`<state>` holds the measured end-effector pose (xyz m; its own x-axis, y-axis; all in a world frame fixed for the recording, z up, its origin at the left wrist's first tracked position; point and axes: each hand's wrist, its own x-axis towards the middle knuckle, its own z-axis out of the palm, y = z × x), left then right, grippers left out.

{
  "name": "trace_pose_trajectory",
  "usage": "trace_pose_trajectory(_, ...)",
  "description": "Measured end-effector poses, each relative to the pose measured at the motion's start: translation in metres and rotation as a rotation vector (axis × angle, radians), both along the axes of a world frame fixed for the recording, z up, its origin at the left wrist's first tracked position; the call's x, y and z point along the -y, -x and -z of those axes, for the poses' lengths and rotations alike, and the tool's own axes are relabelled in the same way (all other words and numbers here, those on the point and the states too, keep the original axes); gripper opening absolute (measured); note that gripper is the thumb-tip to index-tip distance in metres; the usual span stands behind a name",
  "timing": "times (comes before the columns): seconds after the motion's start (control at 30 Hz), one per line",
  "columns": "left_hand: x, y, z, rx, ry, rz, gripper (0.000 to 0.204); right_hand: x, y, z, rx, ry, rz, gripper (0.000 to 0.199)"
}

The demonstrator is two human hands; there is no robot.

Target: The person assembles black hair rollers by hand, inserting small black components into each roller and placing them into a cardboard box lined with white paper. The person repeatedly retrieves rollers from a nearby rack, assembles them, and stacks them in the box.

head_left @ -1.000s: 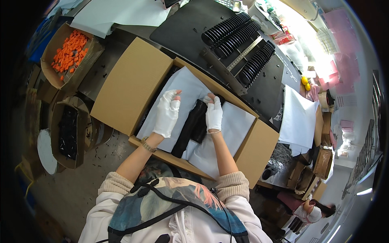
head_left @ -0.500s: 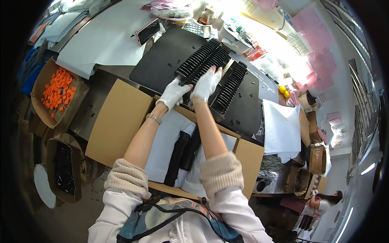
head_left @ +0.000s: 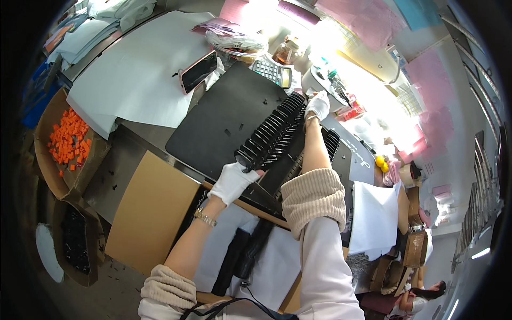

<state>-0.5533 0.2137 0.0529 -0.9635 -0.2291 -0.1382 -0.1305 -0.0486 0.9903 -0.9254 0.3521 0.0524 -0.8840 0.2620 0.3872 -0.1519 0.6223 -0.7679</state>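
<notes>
A long black ribbed bundle [head_left: 273,127], made of closely stacked thin fins, lies slantwise on a dark mat [head_left: 213,122]. My left hand [head_left: 233,181], in a white glove, closes around its near end. My right hand [head_left: 318,105], also gloved, grips it at the far end, its fingers partly hidden. Another black ribbed row [head_left: 332,143] lies to the right, partly covered by my right forearm. Below my hands is an open cardboard box [head_left: 152,208], with black wrapped rolls [head_left: 246,256] lying on white sheeting inside.
Left of the box stand a carton of orange pieces [head_left: 69,141] and another with black pieces [head_left: 74,240]. A phone [head_left: 198,72], a calculator [head_left: 272,72] and a glass jar [head_left: 287,52] sit behind the mat. Another person [head_left: 408,304] is at the far right.
My right hand has moved away from me to the bundle's far end. My left hand stays at the near end. The view has shifted.
</notes>
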Motion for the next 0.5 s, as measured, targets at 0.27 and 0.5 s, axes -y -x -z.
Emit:
trace_pose_trajectory(0.27, 0.002, 0.002, 0.003, 0.185, 0.165, 0.057, 0.029, -0.011, 0.062, 0.018, 0.246, -0.248, -0.158, 0.033)
trace_pose_trajectory(0.5, -0.001, 0.000, 0.001, 0.015, 0.028, -0.014, 0.026, -0.005, 0.008, -0.067, 0.546, -1.082, -0.361, 0.052)
